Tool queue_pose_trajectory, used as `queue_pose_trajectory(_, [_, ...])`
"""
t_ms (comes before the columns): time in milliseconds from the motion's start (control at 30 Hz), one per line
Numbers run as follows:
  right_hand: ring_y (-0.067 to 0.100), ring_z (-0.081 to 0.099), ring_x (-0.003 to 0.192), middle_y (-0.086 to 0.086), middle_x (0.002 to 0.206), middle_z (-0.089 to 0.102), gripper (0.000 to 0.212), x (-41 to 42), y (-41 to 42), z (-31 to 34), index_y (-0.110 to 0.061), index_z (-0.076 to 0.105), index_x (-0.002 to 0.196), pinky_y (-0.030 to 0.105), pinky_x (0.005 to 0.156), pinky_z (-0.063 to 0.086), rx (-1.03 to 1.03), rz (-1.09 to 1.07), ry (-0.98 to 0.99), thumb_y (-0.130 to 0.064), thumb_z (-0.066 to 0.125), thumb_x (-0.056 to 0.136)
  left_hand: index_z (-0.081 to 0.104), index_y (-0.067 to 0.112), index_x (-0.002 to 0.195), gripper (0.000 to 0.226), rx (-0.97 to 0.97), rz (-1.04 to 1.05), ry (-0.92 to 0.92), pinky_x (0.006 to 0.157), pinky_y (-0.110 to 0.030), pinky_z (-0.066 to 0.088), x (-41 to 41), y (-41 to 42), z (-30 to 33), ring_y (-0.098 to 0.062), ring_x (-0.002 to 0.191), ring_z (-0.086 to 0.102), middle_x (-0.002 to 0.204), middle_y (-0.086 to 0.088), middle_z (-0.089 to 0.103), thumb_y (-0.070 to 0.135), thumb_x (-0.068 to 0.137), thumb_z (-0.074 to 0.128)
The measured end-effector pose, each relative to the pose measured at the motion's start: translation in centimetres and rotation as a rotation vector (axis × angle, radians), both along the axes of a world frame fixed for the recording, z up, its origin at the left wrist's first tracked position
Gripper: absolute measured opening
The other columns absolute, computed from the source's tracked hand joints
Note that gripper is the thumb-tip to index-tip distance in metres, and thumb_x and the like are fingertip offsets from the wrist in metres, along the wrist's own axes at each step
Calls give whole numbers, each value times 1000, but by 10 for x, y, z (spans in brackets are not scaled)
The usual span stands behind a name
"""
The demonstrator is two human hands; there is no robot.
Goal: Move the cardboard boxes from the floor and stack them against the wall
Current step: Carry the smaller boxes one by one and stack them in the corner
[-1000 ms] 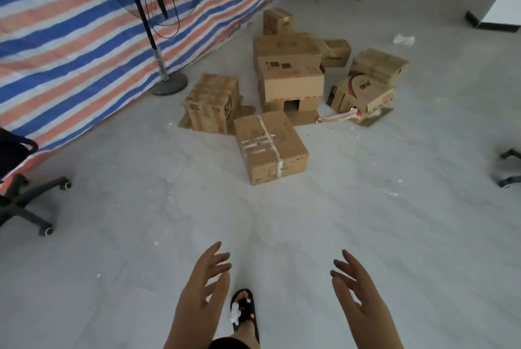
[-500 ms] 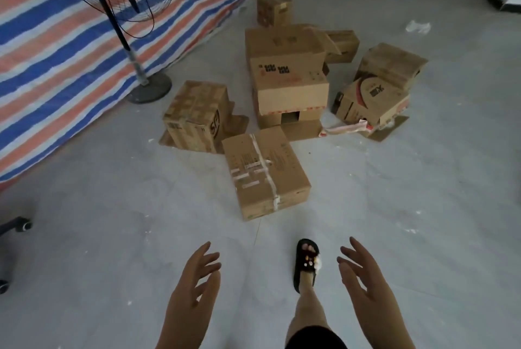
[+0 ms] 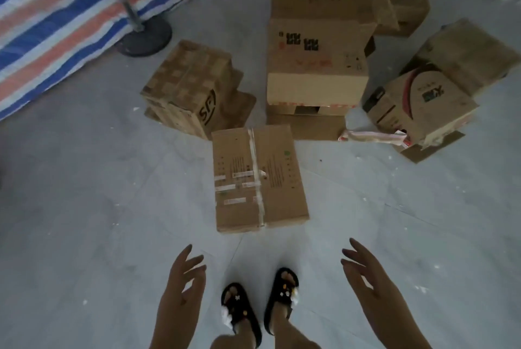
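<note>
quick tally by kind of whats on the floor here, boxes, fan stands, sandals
cardboard boxes: 7 (taped box, SF box, big box, box under it, red-arc box, plain box, back box); another may be cut off at the top edge
fan stand: 1
sandals: 2
total: 10

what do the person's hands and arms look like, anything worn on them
Both the left hand and the right hand are bare: no gloves, rings, watch or bracelets show. The forearms are bare too, with no sleeve in view down to the frame's bottom edge. The only clothing seen is a pair of black sandals with small decorations on the feet.
</note>
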State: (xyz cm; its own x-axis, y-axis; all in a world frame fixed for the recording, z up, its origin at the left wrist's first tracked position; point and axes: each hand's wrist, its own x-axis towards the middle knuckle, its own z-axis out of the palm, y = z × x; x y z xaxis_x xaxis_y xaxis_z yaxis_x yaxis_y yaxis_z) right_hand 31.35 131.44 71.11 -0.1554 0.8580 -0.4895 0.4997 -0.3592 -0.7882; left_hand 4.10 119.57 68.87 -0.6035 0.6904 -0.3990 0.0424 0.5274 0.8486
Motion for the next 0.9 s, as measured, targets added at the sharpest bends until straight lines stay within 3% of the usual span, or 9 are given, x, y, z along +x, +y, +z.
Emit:
queue_pose_trajectory(100, [-12,59,95,-6,118,62,41,-18,53,-98,-41,49,117,-1,70,42,-43,-2,-35,-12,58,89,42,80,96,40,-99,70,-9,82,-34,48,-14,43,-99,12,90,61,113,12,61,83,58,55])
queue_pose_trajectory(167, [-9,59,94,-4,121,60,40,-29,85,-175,-32,48,127,-2,68,41,-42,-12,-88,-17,56,91,42,71,108,35,-131,96,-19,83,-33,47,-22,73,-174,2,99,61,114,7,60,49,85,56])
queue_pose_trajectory(233, [1,57,99,-3,126,57,43,-41,111,-252,-24,44,136,1,67,40,-37,-7,-156,-23,52,94,41,42,132,42,-180,120,-2,86,-32,43,-28,93,-253,-16,108,57,120,4,54,23,95,49])
queue_pose_trajectory(300, [7,52,108,-1,132,52,45,-50,132,-323,-22,41,139,10,78,40,-45,6,-196,-29,50,95,35,24,142,47,-251,195,-14,91,-33,39,-35,111,-322,-19,116,49,130,2,48,22,97,48])
queue_pose_trajectory(433, [23,41,130,9,150,32,58,-53,155,-450,-17,26,148,33,103,33,-103,32,-315,-36,45,97,21,26,148,61,-330,461,-252,113,-42,27,-53,118,-445,-21,139,30,154,-4,26,32,96,51])
queue_pose_trajectory(500, [26,38,133,10,150,32,60,-49,161,-495,-13,24,149,36,106,31,-174,-28,-312,-36,45,97,26,26,147,57,-331,481,-306,113,-42,27,-59,113,-485,-19,137,33,151,1,33,35,96,50])
queue_pose_trajectory(667, [12,47,116,-21,108,52,45,-47,160,-525,-23,43,140,44,109,36,-288,-258,-86,-34,48,97,39,28,141,48,-283,402,-319,106,-43,34,-64,108,-511,-12,119,40,130,9,45,35,95,51])
queue_pose_trajectory(800, [2,51,96,-34,99,51,37,-54,166,-469,-30,49,135,52,100,43,-243,-317,-40,-33,48,97,40,28,139,45,-232,499,-333,107,-55,32,-66,120,-458,-13,118,37,126,11,44,36,95,50])
queue_pose_trajectory(900, [3,54,94,-31,93,61,22,-63,176,-402,-40,60,114,50,90,46,-236,-389,71,-33,48,97,51,29,120,25,-153,571,-374,95,-51,41,-69,138,-392,-14,110,49,111,13,54,35,96,49])
